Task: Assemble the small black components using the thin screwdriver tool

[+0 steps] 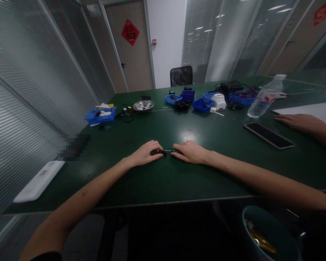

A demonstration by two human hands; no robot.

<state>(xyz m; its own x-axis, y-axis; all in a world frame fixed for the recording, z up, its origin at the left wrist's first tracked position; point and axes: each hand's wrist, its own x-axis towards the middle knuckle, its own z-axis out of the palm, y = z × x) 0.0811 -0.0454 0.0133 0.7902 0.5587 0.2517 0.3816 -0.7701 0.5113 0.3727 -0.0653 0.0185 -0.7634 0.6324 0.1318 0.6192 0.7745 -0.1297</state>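
Note:
Near the middle of the green table [152, 181], my left hand [146, 153] is closed on a small black object [164, 153], whose end shows past the fingertips. My right hand [188, 152] lies just to the right, its fingers bent and pressed down at the tabletop. A thin pale metal rod [167, 150] spans the narrow gap between the two hands. The right fingertips meet the rod's right end, where something dark and small, too hidden to name, lies under them.
A phone [268, 135], a clear bottle [266, 96] and another person's hand [301, 121] are at the right. Blue trays [100, 116] and a metal bowl [143, 106] stand farther back. A white box [40, 181] lies left; a bin [271, 232] stands below the edge.

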